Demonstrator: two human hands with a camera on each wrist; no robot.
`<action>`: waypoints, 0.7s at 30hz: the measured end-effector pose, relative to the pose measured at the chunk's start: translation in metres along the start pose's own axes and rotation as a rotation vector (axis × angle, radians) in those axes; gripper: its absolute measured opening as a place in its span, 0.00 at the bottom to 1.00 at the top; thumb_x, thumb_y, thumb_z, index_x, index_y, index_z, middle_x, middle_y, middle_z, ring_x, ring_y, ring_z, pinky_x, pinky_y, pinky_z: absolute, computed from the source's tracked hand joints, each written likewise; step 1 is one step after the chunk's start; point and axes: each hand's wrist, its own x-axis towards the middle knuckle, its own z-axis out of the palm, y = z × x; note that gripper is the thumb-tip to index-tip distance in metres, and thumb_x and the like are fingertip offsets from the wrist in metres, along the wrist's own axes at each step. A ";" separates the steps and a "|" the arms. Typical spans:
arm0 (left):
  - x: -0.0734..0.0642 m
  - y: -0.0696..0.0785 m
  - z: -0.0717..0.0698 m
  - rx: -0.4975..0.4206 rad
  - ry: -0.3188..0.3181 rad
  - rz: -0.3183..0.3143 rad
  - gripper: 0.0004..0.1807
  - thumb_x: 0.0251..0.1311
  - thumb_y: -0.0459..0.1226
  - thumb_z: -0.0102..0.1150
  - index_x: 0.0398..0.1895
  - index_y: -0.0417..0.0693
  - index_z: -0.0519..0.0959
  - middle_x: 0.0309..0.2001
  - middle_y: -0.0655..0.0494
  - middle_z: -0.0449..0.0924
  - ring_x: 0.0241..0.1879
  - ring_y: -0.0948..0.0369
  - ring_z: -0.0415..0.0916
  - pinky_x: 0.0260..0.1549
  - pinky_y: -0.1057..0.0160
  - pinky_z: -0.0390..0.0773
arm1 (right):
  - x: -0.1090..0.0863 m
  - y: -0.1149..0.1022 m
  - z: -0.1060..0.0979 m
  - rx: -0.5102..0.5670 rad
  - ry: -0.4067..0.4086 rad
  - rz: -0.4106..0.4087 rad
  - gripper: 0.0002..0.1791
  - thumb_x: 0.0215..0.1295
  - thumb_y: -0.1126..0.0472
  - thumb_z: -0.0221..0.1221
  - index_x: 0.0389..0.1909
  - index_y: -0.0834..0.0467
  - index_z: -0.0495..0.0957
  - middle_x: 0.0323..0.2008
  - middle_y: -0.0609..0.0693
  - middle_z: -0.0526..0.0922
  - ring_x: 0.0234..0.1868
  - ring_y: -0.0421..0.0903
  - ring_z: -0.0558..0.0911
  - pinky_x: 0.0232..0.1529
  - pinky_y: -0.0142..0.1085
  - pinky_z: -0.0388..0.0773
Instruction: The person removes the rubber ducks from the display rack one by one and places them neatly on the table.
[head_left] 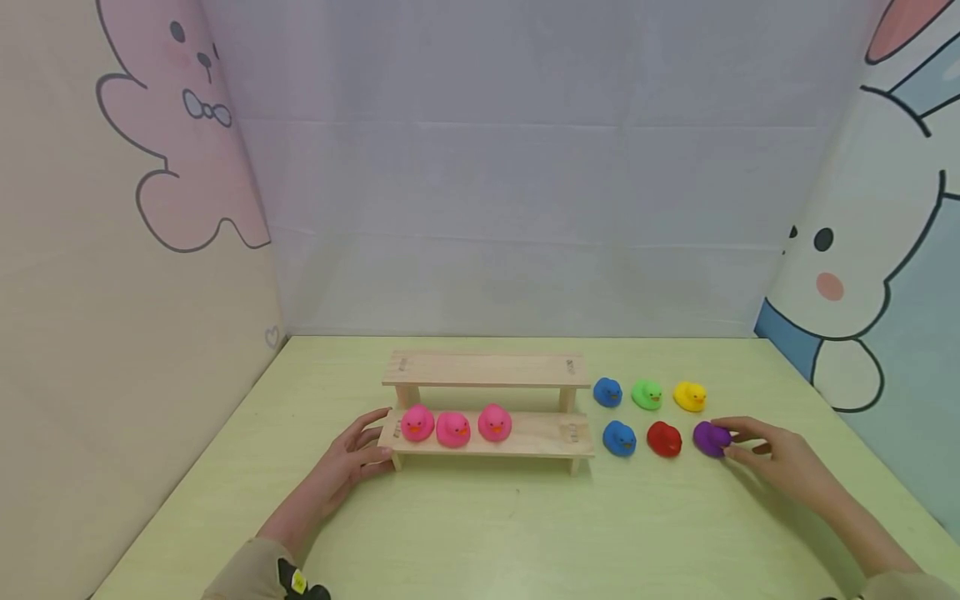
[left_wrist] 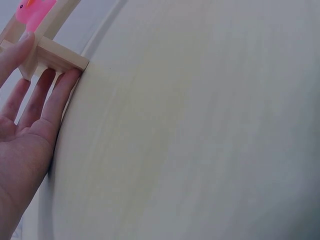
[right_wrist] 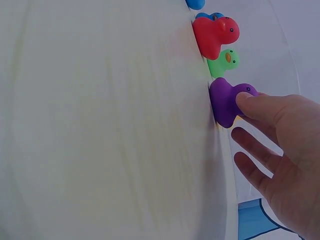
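Beige sleeves (head_left: 243, 575) come closest to my head camera, at the bottom edge, the left one with a black-and-yellow item at its cuff. From my feed, the left hand (head_left: 348, 458) touches the left end of a two-tier wooden stand (head_left: 483, 369), its fingers loose and nearly straight, without clenching. I see three pink rubber ducks on the lower board: the left pink duck (head_left: 417, 423), the middle pink duck (head_left: 453, 430) and the right pink duck (head_left: 495, 423). Across the pale table (head_left: 517, 533), the right hand (head_left: 780, 462) is grasping the purple rubber duck (head_left: 712, 438) between thumb and finger, as my right wrist view confirms. That duck is at the right end of the front row, beside the red duck (head_left: 664, 439) and the front blue duck (head_left: 619, 438). Behind them I have the rear blue duck (head_left: 607, 392), green duck (head_left: 647, 394) and yellow duck (head_left: 690, 397), all right of the stand. Around the table I make out a pale cloth backdrop (head_left: 525, 275), with a pink cartoon animal (head_left: 198, 167) to the left and a white cartoon rabbit (head_left: 855, 250) to the right.
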 end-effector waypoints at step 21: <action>0.001 -0.001 -0.001 0.002 0.000 0.013 0.40 0.70 0.34 0.59 0.81 0.51 0.52 0.70 0.45 0.67 0.57 0.63 0.81 0.57 0.60 0.85 | 0.000 -0.002 -0.005 -0.017 0.008 -0.044 0.41 0.59 0.55 0.73 0.70 0.62 0.68 0.64 0.70 0.76 0.56 0.67 0.79 0.42 0.34 0.86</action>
